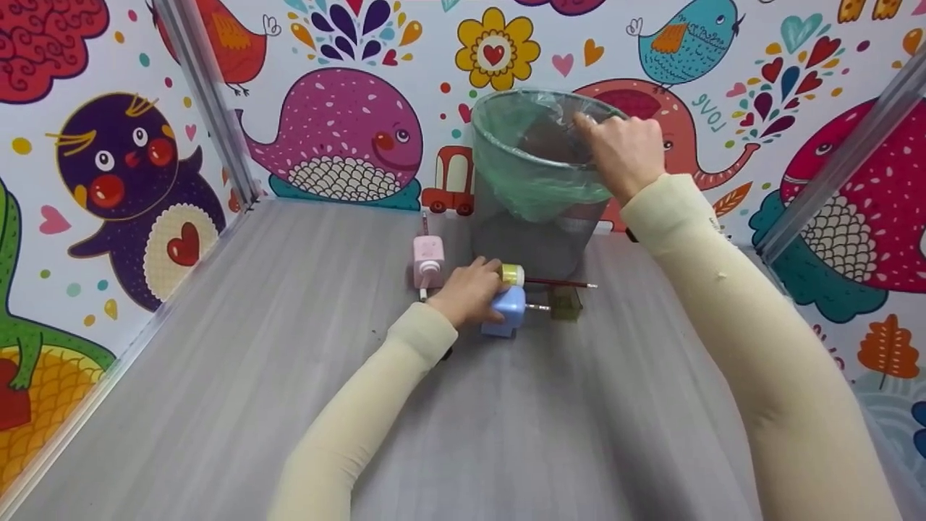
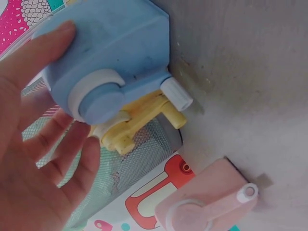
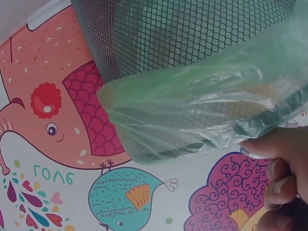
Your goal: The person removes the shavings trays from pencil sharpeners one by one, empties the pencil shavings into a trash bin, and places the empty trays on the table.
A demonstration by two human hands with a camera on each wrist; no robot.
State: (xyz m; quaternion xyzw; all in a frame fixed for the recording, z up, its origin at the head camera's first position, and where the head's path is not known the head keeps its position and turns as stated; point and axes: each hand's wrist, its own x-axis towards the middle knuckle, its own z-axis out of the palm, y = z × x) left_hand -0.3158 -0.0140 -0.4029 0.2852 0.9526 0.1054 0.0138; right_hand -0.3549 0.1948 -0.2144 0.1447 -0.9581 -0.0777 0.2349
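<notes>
My left hand [image 1: 470, 291] holds a blue crank pencil sharpener [image 1: 511, 310] on the table, its thumb [image 2: 50, 45] lying over the casing in the left wrist view. Close behind that sharpener stands a yellow one [image 1: 513, 275], partly hidden. A pink crank sharpener [image 1: 428, 253] is to the left with a pencil in it. At the back, my right hand [image 1: 629, 152] grips the rim of a mesh trash bin [image 1: 535, 242] lined with a green plastic bag [image 1: 539, 194]. In the right wrist view the thumb presses the bag-covered rim and the other fingers are curled.
A dark red pencil [image 1: 561, 282] sticks out to the right of the yellow sharpener. Beside the blue sharpener's pencil tip sits a small olive translucent box [image 1: 566, 304]. Printed cartoon walls [image 1: 347, 130] with metal corner posts enclose the grey table [image 1: 253, 362].
</notes>
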